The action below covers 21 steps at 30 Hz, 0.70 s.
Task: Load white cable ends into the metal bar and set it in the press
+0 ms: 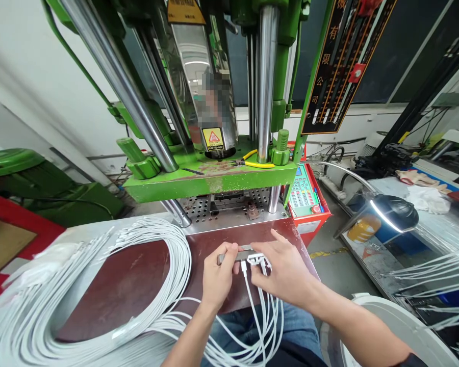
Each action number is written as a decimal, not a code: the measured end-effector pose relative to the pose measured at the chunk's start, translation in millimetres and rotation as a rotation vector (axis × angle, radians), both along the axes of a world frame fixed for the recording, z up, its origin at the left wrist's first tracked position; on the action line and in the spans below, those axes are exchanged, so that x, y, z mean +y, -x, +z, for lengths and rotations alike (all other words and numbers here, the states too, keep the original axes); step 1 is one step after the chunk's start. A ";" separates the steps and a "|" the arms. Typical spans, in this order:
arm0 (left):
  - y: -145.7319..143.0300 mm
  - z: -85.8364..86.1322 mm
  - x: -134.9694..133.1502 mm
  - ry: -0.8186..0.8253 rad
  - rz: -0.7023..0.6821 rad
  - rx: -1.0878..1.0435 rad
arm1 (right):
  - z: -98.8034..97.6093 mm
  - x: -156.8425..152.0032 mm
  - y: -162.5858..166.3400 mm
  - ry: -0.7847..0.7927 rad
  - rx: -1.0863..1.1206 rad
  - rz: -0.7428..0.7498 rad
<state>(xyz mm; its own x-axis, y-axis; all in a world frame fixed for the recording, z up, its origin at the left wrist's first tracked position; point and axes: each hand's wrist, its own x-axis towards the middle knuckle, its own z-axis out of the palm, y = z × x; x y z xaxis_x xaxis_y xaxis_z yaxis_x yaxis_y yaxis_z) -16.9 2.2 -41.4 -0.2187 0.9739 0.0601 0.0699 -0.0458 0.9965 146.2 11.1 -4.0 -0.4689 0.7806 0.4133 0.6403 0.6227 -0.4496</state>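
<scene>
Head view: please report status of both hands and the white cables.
Left hand pinching grey metal fixture. Right hand pressing white cable ends onto it. Cable bundle coiled left on brown table, not in the way.

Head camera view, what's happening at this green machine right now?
A person sits at a green press machine with both hands on a small grey metal fixture on the dark red worktable. The left hand grips the fixture's left end, while the right hand rests on the white cable ends lying at the fixture. A big coil of white cables lies to the left, and a lit desk lamp stands to the right.
</scene>
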 end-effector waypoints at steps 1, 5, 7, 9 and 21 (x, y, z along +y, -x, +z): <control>-0.4 -0.6 -0.6 0.012 -0.024 -0.009 | 0.4 1.3 -3.5 0.046 0.054 -0.003; -6.9 -2.2 -1.7 0.006 -0.121 0.021 | 2.2 3.0 -19.6 0.271 0.217 -0.099; -11.0 -3.9 -0.8 0.026 -0.169 0.023 | 2.6 2.7 -28.8 0.379 0.279 -0.152; -13.7 -6.4 0.9 0.055 -0.193 -0.008 | 3.2 1.6 -39.7 0.446 0.374 -0.164; -51.4 0.8 1.7 0.106 -0.336 -0.160 | 23.7 -82.1 -106.3 -0.053 0.631 0.091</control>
<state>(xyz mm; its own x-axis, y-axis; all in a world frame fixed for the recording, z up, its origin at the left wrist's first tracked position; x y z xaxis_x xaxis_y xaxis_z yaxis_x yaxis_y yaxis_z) 34.5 3.9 -40.6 0.1157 0.9918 -0.0536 -0.0880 0.0640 0.9941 252.5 -71.0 19.7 -0.1861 0.7199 0.6687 0.2066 0.6940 -0.6897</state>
